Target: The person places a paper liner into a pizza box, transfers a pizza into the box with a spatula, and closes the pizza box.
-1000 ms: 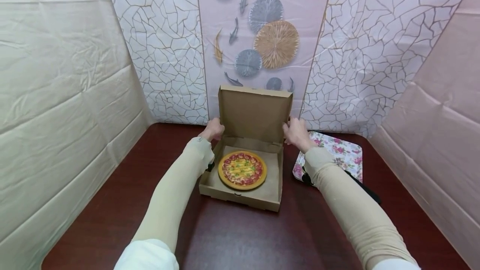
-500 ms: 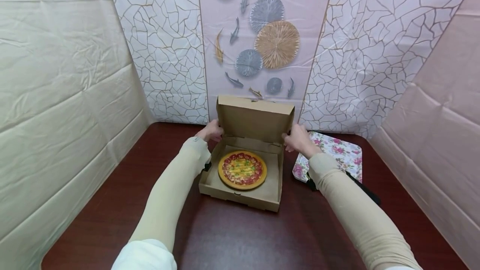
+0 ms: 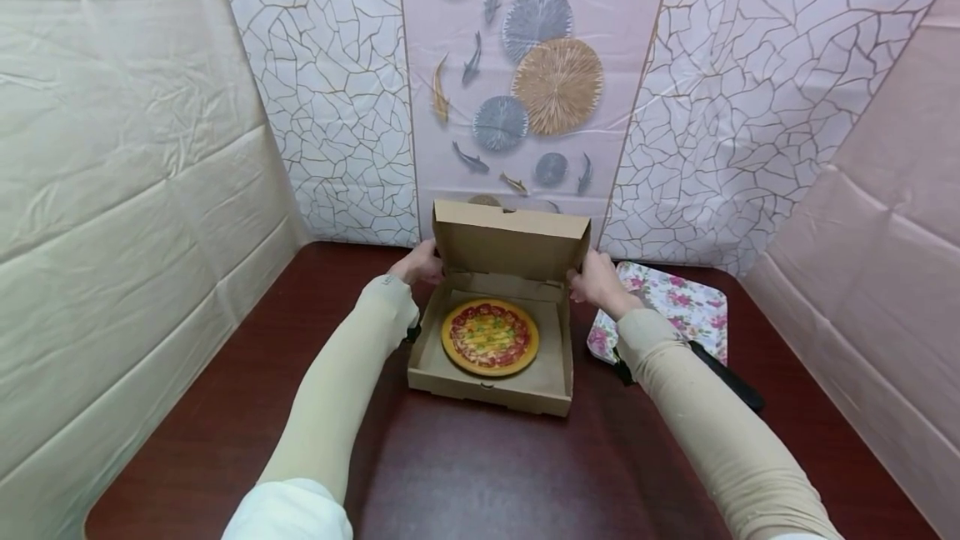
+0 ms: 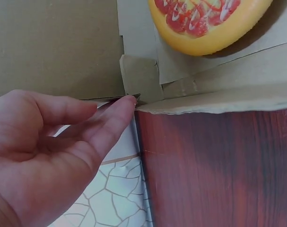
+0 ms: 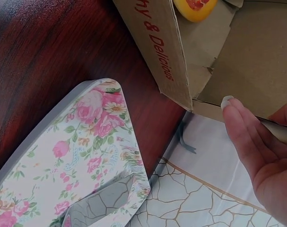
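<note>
A cardboard pizza box stands at the back middle of the table, its lid raised and leaning forward over the base. Inside lies a round pizza with a yellow rim and red topping. My left hand pinches the lid's left side near the hinge; in the left wrist view its thumb and fingers meet about the lid's edge. On the other side my right hand pinches the lid's right edge, with fingers outside and thumb inside in the right wrist view.
A floral board lies to the right of the box, partly behind the right forearm. On it rests a tool with a shiny flat blade and a black handle. A patterned cloth wall rises just behind the box.
The lid has tilted forward, its top edge coming lower, with both hands on its sides throughout. The base's front has shifted slightly to the right.
</note>
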Motion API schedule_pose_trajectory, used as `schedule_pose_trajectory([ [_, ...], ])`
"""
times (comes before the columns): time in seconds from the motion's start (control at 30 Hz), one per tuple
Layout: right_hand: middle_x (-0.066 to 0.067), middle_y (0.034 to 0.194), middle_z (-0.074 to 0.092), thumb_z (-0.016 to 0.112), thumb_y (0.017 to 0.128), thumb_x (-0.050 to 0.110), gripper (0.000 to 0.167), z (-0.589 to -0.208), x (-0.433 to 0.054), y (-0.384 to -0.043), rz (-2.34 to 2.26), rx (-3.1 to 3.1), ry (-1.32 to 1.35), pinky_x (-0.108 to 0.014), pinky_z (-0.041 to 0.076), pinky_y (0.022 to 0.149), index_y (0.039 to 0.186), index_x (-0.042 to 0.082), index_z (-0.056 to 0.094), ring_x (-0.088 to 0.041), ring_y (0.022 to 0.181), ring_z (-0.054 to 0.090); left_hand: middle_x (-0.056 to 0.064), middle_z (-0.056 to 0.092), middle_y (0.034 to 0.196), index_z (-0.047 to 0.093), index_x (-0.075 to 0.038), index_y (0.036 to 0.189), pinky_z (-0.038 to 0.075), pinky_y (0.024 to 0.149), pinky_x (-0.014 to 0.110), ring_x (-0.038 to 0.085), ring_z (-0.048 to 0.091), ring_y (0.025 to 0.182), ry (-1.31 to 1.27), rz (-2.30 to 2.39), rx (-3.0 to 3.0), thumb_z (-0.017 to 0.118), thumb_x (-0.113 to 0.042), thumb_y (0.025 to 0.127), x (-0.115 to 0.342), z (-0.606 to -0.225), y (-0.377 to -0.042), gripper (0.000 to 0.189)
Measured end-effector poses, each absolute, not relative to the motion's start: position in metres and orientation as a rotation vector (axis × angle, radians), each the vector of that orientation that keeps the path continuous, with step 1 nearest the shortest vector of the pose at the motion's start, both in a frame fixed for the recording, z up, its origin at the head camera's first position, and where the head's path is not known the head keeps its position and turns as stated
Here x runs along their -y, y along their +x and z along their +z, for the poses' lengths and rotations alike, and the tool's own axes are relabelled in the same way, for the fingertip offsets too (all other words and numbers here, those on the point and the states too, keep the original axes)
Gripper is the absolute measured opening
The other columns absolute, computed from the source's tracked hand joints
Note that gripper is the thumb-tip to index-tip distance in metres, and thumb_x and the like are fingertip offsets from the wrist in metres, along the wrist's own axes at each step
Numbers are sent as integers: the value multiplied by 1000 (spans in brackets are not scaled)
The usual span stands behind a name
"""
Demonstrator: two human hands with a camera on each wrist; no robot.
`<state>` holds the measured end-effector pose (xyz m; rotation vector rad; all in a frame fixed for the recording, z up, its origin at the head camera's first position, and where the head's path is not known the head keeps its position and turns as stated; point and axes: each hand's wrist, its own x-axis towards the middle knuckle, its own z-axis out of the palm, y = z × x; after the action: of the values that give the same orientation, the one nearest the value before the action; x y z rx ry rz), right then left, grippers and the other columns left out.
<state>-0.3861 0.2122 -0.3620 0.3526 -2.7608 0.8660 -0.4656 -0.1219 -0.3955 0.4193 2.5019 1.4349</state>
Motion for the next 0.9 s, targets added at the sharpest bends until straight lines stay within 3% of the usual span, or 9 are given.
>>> schedule_pose_trajectory([
  [0.13,-20,62,69,47,89,2,19,-363,-213,-385,845,2746,363,-26,51,43,104,-7,53,-20,45,65,25,50,136,33,-9,146,56,82,46,35,67,88,322,1430,-2493,38,12,91,116,-384,-457,59],
  [0.27,-17,60,69,48,88,3,15,-365,-213,-387,791,2734,360,-30,53,49,98,-6,56,-15,43,64,30,46,138,30,-3,147,54,85,44,23,63,76,320,1441,-2466,34,12,92,113,-360,-427,57],
  [0.37,-16,61,69,48,88,4,15,-365,-214,-388,735,2725,350,-38,56,60,94,-4,58,-19,48,67,31,44,139,29,-2,147,54,79,40,18,59,71,317,1435,-2466,32,12,93,111,-355,-422,55],
  [0.47,-19,68,70,50,88,7,14,-366,-215,-389,669,2706,340,-46,56,70,89,-3,60,-31,60,70,30,46,137,30,-3,146,54,72,37,25,61,74,314,1446,-2481,32,11,93,111,-370,-440,55],
  [0.53,-23,74,70,51,88,7,14,-367,-216,-390,634,2690,340,-49,54,73,88,-4,60,-38,69,69,27,52,128,34,-5,143,53,66,34,25,62,73,366,1495,-2465,31,11,92,111,-378,-447,53],
  [0.63,-27,81,69,51,88,8,15,-368,-217,-392,627,2677,348,-51,54,75,90,-4,60,-44,75,68,19,60,107,41,-11,137,52,58,33,26,62,67,489,1601,-2412,31,10,88,119,-416,-491,54],
  [0.7,-27,84,69,51,88,7,16,-368,-217,-392,633,2671,354,-52,53,75,93,-5,60,-45,77,67,16,61,102,43,-15,137,51,60,34,24,59,65,512,1627,-2383,32,11,88,122,-425,-500,56],
  [0.77,-28,85,69,51,87,6,17,-369,-218,-392,639,2667,360,-52,53,76,93,-6,61,-46,78,66,20,60,106,41,-12,139,52,65,38,26,58,67,487,1620,-2393,32,12,85,124,-429,-508,60],
  [0.9,-29,93,68,50,87,6,17,-371,-220,-392,627,2654,357,-55,51,77,93,-6,60,-50,85,64,28,53,125,37,0,143,50,76,37,23,55,76,385,1583,-2398,32,14,86,115,-389,-458,59],
])
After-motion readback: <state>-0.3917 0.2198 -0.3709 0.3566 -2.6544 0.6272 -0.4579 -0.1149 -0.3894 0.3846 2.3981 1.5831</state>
